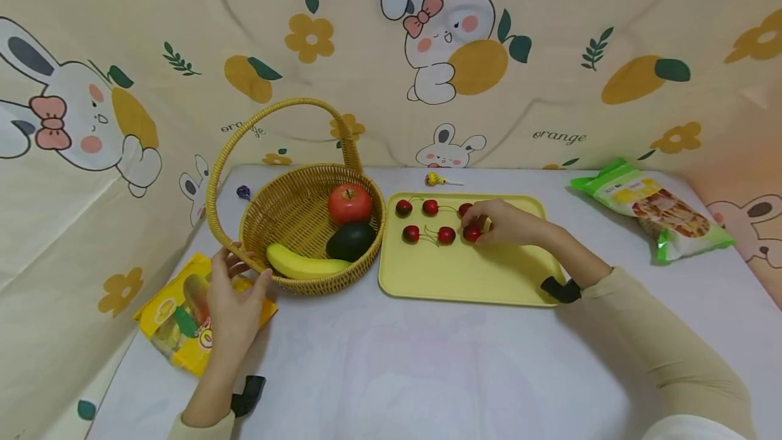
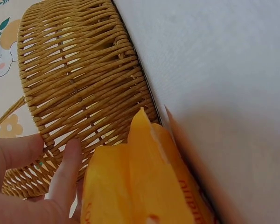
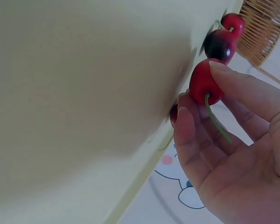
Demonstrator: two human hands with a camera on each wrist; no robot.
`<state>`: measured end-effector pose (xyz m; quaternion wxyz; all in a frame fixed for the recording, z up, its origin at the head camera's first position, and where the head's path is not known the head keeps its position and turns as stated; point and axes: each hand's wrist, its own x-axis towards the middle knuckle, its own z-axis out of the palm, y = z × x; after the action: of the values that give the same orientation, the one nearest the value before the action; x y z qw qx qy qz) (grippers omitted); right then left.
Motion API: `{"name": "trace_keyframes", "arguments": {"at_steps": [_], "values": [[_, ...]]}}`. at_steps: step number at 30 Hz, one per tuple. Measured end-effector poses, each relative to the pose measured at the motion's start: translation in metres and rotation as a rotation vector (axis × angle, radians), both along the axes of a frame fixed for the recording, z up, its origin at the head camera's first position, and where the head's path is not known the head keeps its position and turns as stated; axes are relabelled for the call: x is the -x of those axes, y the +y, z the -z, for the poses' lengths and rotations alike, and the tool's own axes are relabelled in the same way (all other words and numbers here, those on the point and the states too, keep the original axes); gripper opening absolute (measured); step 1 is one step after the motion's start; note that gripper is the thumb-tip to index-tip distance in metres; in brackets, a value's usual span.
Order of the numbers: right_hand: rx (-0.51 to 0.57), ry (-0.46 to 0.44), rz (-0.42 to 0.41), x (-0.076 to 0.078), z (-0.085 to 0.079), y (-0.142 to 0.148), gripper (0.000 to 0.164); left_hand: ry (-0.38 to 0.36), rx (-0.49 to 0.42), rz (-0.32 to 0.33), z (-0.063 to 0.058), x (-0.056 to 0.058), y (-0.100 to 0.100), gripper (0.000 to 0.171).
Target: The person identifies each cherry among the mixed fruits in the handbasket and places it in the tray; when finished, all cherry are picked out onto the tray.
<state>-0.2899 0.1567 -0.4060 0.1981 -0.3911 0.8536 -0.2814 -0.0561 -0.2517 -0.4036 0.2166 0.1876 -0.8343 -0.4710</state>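
Note:
My right hand pinches a red cherry with a green stem between thumb and fingers, over the yellow tray. Several other dark red cherries lie along the tray's far left part, one of them just left of the held one. On the left, my left hand grips the rim of a wicker basket near the foot of its tall handle. Inside the basket are a banana, a dark green avocado and a red apple.
A yellow snack bag lies under my left hand, against the basket. Behind the basket is a purple-wrapped candy, and behind the tray a lollipop. A green and white snack bag rests at the far right. Patterned cloth rises behind the table.

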Motion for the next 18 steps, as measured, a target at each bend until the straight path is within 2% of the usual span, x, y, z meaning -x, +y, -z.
{"name": "trace_keyframes", "arguments": {"at_steps": [6, 9, 12, 15, 16, 18], "values": [[-0.013, 0.008, -0.01, -0.004, 0.0, -0.002, 0.032, -0.011, 0.0, -0.003, -0.002, 0.0, 0.0, 0.068], [-0.027, 0.049, -0.007, -0.007, -0.004, -0.002, 0.034, 0.0, 0.014, -0.003, -0.002, -0.001, 0.0, 0.067], [-0.055, 0.184, 0.014, -0.014, -0.011, -0.001, 0.034, 0.042, 0.054, 0.004, -0.001, 0.0, 0.002, 0.072], [-0.072, 0.387, 0.072, -0.027, -0.021, -0.003, 0.034, 0.138, 0.149, -0.036, -0.003, 0.0, 0.004, 0.08], [-0.084, 0.456, 0.099, -0.034, -0.024, -0.004, 0.035, 0.187, 0.177, -0.056, -0.006, -0.001, 0.005, 0.084], [-0.111, 0.564, 0.15, -0.049, -0.03, -0.008, 0.041, 0.333, 0.24, -0.094, -0.014, 0.001, 0.009, 0.084]]}}
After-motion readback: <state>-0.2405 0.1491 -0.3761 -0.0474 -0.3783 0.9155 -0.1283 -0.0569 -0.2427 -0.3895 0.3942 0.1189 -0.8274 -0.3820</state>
